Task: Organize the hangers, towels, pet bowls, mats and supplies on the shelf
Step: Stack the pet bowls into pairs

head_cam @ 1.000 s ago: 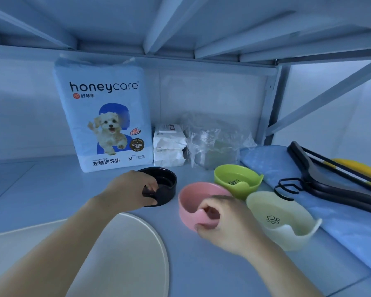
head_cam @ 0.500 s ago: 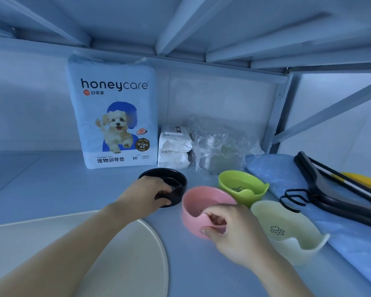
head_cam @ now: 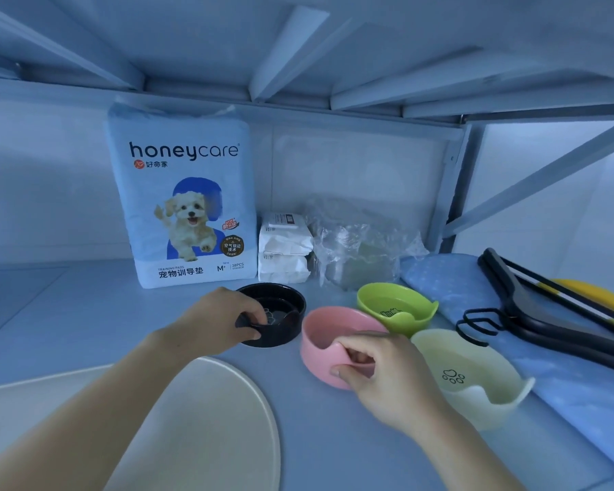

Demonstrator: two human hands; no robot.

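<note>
Two hands grip two bowls, as they did a second ago. The left hand [head_cam: 224, 322] pinches the near rim of the black bowl [head_cam: 280, 313], thumb outside and fingers inside; the right hand [head_cam: 380, 370] clamps the near wall of the pink bowl [head_cam: 328, 340] the same way. Both bowls sit on the shelf [head_cam: 86, 313] in the same spots relative to their neighbours; only the view has drifted, placing the pad pack [head_cam: 185, 203] further right in the picture.

The pink bowl lies just beside the green bowl [head_cam: 397, 306] and the cream bowl [head_cam: 468, 377], with a narrow gap to the black one. Behind stand the pad pack, two white wipe packs [head_cam: 286, 248] and a crinkled clear bag [head_cam: 358, 249] along the back wall. To the right a blue mat [head_cam: 451, 278] carries black hangers [head_cam: 532, 313], and a yellow thing [head_cam: 596, 292] shows beyond them. A pale round mat [head_cam: 210, 427] covers the near-left shelf. Open room lies left of the black bowl, toward the left edge, and along the front between the round mat and the cream bowl.
</note>
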